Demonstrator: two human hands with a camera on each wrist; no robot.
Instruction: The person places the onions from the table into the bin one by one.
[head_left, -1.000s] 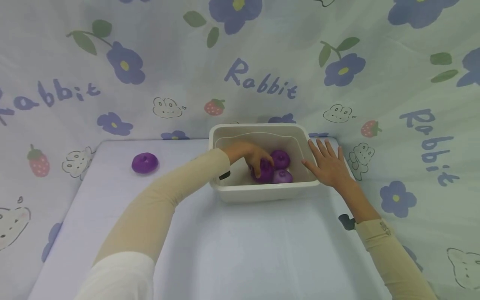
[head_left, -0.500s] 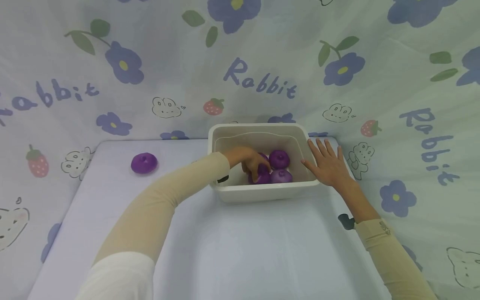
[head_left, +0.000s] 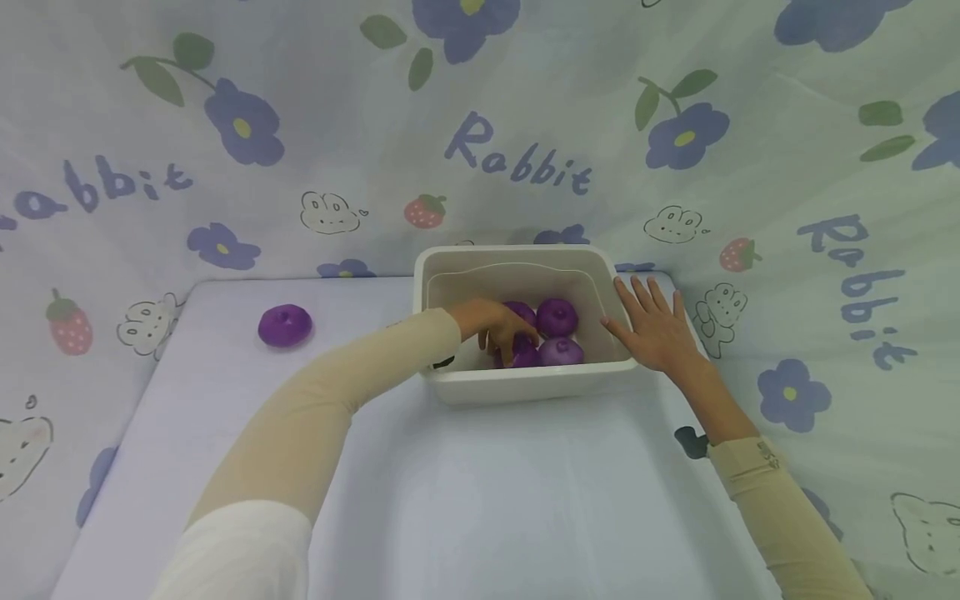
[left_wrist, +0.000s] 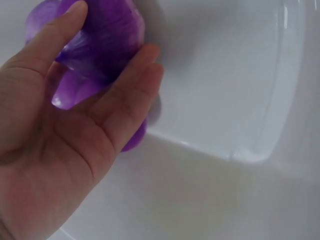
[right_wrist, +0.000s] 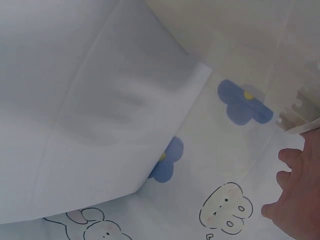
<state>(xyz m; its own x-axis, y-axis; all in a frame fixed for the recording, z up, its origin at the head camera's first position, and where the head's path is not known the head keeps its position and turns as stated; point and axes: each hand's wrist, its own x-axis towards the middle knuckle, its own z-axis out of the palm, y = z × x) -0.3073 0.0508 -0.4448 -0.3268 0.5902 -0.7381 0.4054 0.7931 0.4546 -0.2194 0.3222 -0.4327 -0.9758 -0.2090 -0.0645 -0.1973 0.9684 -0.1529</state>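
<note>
In the head view, my left hand [head_left: 501, 325] is inside a white bin [head_left: 525, 387] and holds a purple onion [head_left: 525, 357] at the bin's front. The left wrist view has my thumb over this onion [left_wrist: 107, 40] and two fingertips at its side; the other fingers are partly hidden. Beside it in the bin lie a paler onion [head_left: 562, 352] and a dark one [head_left: 557, 317]; another onion [head_left: 521, 312] is partly covered by the hand. My right hand [head_left: 656, 333], fingers spread, rests at the bin's right rim; the right wrist view shows only its edge.
One more purple onion [head_left: 285, 326] lies on the white-covered table [head_left: 360, 467], left of the bin. A patterned cloth [head_left: 360, 133] with flowers and rabbits hangs behind the table and along its sides.
The left hand has moved slightly left and toward the bin's front with the onion, uncovering part of the onion behind. The right hand stays at the rim.
</note>
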